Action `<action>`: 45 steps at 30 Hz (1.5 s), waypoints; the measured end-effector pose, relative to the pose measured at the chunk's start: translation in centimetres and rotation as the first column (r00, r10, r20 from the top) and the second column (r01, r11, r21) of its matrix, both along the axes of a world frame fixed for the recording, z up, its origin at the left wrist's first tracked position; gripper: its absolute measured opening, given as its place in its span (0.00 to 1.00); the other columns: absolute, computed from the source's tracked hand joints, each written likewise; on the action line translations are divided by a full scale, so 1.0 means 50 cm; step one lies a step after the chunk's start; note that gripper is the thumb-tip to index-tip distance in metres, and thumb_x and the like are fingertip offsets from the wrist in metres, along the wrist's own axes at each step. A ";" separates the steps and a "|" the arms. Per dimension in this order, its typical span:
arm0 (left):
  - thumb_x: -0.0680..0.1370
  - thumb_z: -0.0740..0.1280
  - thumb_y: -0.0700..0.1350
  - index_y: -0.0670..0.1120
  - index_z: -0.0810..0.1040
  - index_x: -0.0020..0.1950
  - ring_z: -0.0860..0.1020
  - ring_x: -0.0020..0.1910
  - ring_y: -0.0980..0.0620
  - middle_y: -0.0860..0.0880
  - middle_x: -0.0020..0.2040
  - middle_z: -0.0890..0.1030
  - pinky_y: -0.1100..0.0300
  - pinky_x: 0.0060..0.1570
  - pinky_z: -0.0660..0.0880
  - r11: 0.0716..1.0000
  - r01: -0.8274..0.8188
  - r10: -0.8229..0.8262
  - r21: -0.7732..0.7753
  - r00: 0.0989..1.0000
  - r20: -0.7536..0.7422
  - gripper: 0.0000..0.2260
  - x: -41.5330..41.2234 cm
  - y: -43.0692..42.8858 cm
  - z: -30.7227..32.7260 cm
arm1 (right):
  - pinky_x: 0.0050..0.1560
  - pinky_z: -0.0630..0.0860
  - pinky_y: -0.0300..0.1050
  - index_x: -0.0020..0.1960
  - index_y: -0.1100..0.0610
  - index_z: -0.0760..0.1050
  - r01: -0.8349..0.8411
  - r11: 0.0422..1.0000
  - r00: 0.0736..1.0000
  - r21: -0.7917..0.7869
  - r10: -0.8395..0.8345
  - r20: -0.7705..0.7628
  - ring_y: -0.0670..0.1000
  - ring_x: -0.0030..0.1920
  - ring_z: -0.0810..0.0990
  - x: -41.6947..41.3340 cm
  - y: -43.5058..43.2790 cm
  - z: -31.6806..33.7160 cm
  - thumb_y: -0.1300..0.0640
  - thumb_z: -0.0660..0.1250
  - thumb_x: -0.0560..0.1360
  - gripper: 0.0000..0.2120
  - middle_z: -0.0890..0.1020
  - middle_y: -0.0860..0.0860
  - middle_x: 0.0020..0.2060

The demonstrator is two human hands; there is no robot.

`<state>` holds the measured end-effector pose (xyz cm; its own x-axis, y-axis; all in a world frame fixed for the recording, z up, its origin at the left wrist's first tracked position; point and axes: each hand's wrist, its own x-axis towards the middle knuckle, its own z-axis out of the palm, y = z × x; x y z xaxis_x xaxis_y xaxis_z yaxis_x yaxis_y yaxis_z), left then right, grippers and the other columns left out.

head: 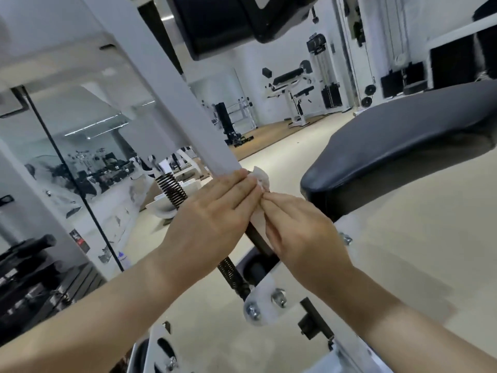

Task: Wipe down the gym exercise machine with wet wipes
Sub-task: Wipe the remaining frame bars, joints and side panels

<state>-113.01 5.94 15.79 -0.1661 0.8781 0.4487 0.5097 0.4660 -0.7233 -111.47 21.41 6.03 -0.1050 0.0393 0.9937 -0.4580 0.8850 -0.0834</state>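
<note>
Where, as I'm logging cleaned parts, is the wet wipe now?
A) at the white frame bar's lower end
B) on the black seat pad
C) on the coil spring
A: the right hand pinches the wet wipe at the lower end of the white frame bar, the left hand touching it.

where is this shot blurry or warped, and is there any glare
Head view: the near bolted bracket and white frame bar look soft; the wide lens bows edges near the borders; the black seat pad carries a pale sheen; the wipe looks fairly sharp.
</note>
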 end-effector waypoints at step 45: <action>0.81 0.46 0.38 0.40 0.76 0.68 0.74 0.68 0.45 0.43 0.68 0.76 0.52 0.67 0.71 0.983 0.119 -0.061 -0.136 0.926 0.372 0.24 -0.035 0.264 -0.216 | 0.48 0.71 0.27 0.48 0.54 0.84 -0.115 0.352 0.940 -0.929 0.342 0.014 0.41 0.45 0.79 -0.045 0.179 -0.174 0.69 0.66 0.73 0.13 0.80 0.48 0.49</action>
<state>-114.77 19.16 4.97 -0.2095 0.9502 0.2305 0.7861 0.3039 -0.5383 -113.72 30.36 -2.65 -0.4239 0.8435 0.3300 -0.5050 0.0824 -0.8592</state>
